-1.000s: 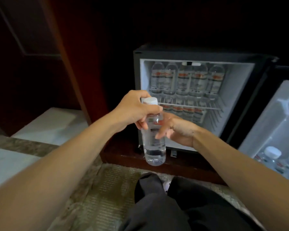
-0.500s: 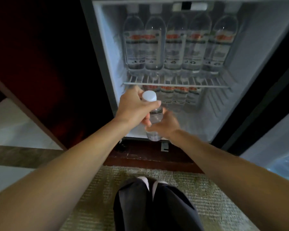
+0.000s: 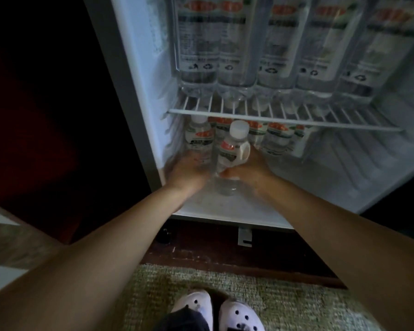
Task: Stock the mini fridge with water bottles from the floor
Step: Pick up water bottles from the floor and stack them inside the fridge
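- Right hand [image 3: 247,164]: fingers [image 3: 243,151] curl round the labelled middle of the held bottle [image 3: 226,187], grasping it from the right.
- Left hand [image 3: 189,170]: lies against the bottle's lower left side. It is motion-blurred, so I cannot tell whether it is gripping or merely touching.
- Held bottle: clear, white cap, roughly upright and leaning slightly. It is inside the lower compartment of the mini fridge [image 3: 139,91], at the front left. Whether its base rests on the fridge floor cannot be told.
- Lower row of bottles [image 3: 276,139]: stands just behind the held bottle, under the wire shelf [image 3: 296,120].
- Upper row of bottles [image 3: 237,44]: five stand side by side on the wire shelf.
- Wooden plinth [image 3: 213,249]: dark, directly below the fridge.
- Rug [image 3: 177,287]: greenish weave in front of the plinth; white clogs [image 3: 239,314] stand on it.
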The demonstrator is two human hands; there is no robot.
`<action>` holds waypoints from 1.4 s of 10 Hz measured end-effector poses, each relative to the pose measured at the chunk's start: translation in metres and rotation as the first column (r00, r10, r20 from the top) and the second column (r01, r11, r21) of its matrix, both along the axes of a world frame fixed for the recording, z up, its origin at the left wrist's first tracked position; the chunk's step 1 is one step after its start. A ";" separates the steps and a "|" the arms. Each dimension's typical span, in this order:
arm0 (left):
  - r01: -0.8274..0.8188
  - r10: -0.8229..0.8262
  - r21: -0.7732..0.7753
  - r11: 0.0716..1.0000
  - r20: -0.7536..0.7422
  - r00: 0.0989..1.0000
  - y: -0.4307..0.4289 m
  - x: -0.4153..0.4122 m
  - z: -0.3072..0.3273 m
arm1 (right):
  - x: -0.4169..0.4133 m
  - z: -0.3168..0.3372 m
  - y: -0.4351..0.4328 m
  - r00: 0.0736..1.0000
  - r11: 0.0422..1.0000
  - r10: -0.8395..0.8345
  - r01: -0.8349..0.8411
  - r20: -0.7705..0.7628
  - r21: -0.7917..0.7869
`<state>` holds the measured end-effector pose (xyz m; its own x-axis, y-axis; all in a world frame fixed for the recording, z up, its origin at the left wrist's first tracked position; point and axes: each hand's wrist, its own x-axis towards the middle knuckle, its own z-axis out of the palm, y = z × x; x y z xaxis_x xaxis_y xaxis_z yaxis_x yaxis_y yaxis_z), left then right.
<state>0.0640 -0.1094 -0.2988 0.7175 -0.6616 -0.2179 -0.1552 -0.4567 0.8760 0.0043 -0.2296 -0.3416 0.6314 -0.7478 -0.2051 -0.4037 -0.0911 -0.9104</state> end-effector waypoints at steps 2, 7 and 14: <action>-0.058 0.058 -0.013 0.998 0.043 0.997 -0.021 0.005 -0.027 | 0.023 -0.007 -0.015 0.999 0.999 -0.019 0.020 0.028 -0.045; 0.150 -0.204 0.303 0.941 0.156 0.967 0.033 -0.018 0.017 | -0.022 0.026 0.026 0.993 0.999 0.035 -0.040 -0.114 -0.036; -0.419 0.414 0.013 0.908 0.141 0.899 0.418 -0.155 0.199 | -0.130 0.249 0.407 0.705 0.703 0.708 -0.699 0.042 -0.132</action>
<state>-0.0907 0.3082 -0.0995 0.9496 -0.2884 -0.1232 -0.0552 -0.5405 0.8396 -0.1259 0.1772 -0.0925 0.9927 -0.0918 -0.0779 -0.1088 -0.4076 -0.9067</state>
